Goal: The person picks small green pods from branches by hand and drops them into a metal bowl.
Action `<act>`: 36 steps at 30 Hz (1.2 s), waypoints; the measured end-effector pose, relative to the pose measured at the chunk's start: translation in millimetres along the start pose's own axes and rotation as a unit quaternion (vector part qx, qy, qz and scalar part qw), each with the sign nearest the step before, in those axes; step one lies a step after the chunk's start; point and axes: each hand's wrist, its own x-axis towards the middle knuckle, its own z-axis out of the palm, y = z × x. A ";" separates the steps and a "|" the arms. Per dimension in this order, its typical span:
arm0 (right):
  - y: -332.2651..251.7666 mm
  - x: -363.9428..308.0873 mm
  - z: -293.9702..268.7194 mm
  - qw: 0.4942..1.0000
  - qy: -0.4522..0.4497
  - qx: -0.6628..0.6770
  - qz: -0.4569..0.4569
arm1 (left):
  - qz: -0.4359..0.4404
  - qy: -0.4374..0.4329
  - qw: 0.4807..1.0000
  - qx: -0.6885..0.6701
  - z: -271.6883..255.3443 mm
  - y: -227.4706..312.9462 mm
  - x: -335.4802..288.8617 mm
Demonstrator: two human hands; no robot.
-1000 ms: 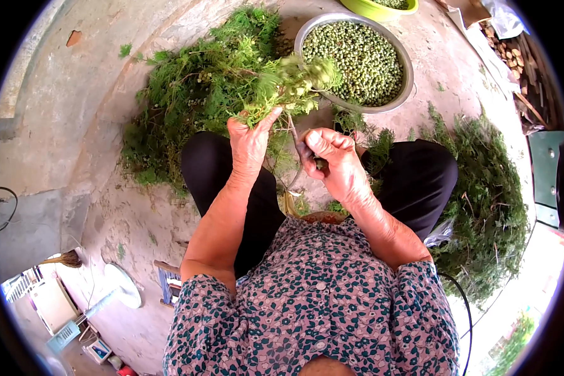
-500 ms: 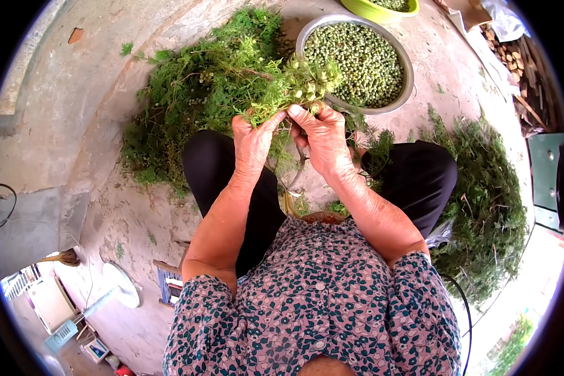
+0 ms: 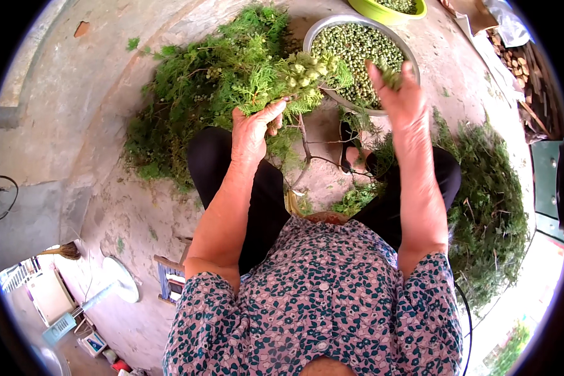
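Note:
My left hand is closed round a feathery evergreen branch whose tip bears a cluster of pale green cones. Bare forked stems of that branch hang down between my knees. Over the near right rim of a metal basin is my right hand, its fingers curled round several green cones. Small round green cones fill the basin. Beside my left hand lies a large heap of cut evergreen branches.
A yellow-green basin with more cones stands behind the metal one. More dark evergreen branches are piled to my right. Chopped wood lies at the far right. A broom and a white round-based stand are at the left.
My right hand has left the branch tip and moved right to the metal basin, with green cones in its fingers. My left hand keeps its hold on the branch.

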 end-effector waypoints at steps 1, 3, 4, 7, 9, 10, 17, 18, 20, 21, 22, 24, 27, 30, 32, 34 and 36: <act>-12.3 16.4 -3.9 0.999 0.016 0.047 -0.012 | 0.001 -0.002 1.000 0.000 0.4 1.2 -0.1; -27.4 46.2 -29.0 0.999 -0.039 0.027 -0.021 | 0.002 -0.063 0.998 0.029 1.5 4.3 -2.1; -30.4 56.0 -41.7 0.999 -0.039 0.027 -0.022 | 0.032 -0.064 0.997 0.032 6.4 8.7 -5.5; -26.4 61.2 -50.6 0.997 -0.036 0.060 -0.046 | 0.048 -0.075 0.995 0.040 8.1 7.9 -6.1; -5.2 25.2 -16.6 0.999 0.015 0.012 -0.030 | 0.055 -0.079 0.994 0.042 6.4 9.1 -8.7; 3.2 6.2 -5.7 0.992 -0.068 -0.093 -0.050 | 0.071 -0.083 0.992 0.057 8.2 10.1 -11.1; 62.0 -66.0 43.2 0.816 -0.244 -0.524 -0.016 | 0.131 -0.109 0.981 0.098 11.5 -0.9 -9.9; 64.1 -66.1 44.1 0.816 -0.245 -0.524 0.018 | 0.143 -0.120 0.977 0.107 11.6 -2.4 -9.3; 80.1 -56.3 31.8 0.787 -0.272 -0.545 -0.094 | 0.196 -0.131 0.964 0.127 12.2 -8.2 -6.5; 85.3 -52.7 26.1 0.748 -0.295 -0.559 -0.206 | 0.195 -0.131 0.964 0.127 10.8 -8.0 -6.5; 82.5 -55.0 27.4 0.696 -0.276 -0.614 -0.249 | 0.161 -0.123 0.963 0.175 9.4 -3.9 -7.4; 79.5 -66.4 27.1 0.681 -0.273 -0.625 -0.266 | 0.161 -0.090 0.962 0.201 11.6 1.7 -10.1; 78.7 -80.1 20.2 0.659 -0.275 -0.630 -0.305 | 0.158 -0.047 0.978 0.125 8.8 -4.1 -7.0; 64.0 -94.8 11.9 0.872 -0.192 -0.419 0.167 | 0.095 -0.014 0.992 0.084 10.6 6.1 -7.6; 65.2 -88.7 -2.0 0.915 -0.175 -0.322 0.168 | 0.110 0.006 0.992 0.057 14.5 5.2 -7.7; 63.4 -78.6 -15.6 0.953 -0.137 -0.213 0.167 | 0.080 -0.010 0.995 0.056 13.6 6.8 -9.7; 68.0 -64.5 -20.1 0.975 -0.107 -0.166 0.100 | 0.087 -0.017 0.994 0.063 14.4 6.6 -10.1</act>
